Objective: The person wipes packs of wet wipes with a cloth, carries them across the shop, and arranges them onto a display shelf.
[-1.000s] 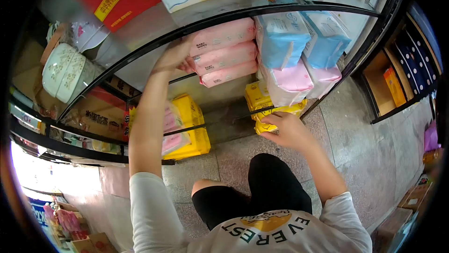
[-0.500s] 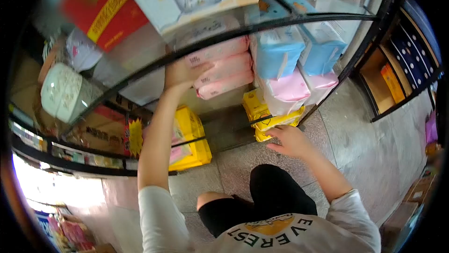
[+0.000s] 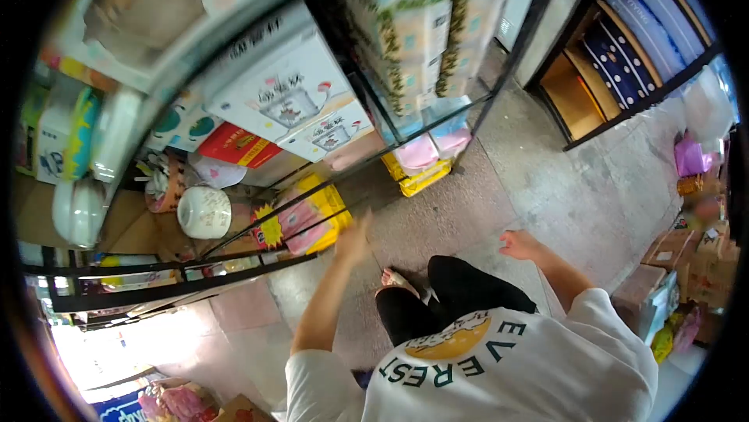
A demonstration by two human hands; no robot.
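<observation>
Head: left hand [image 3: 354, 242] seemingly outstretched, shirt [image 3: 511, 367] reads "EVEREST".

Can make out little of the left hand [image 3: 353, 242], blurred to a smear, with fingertips too soft to count and contact with the yellow pack [image 3: 337, 205] impossible to judge. Can follow the right hand [image 3: 521, 245] only in part, its lower fingers soft and perhaps curled under. Cannot identify the pink patch [image 3: 353, 157], mostly hidden between mug box [image 3: 285, 94] and shelf rim [image 3: 437, 120]. Cannot see the tissue stacks [image 3: 406, 24] whole, cut off by the top edge. Lose the shirt [image 3: 507, 367] at the bottom edge, and part of one foot [image 3: 399, 280] behind the shorts [image 3: 409, 317]. Cannot read the carton labels [image 3: 686, 336] at right, too small.
</observation>
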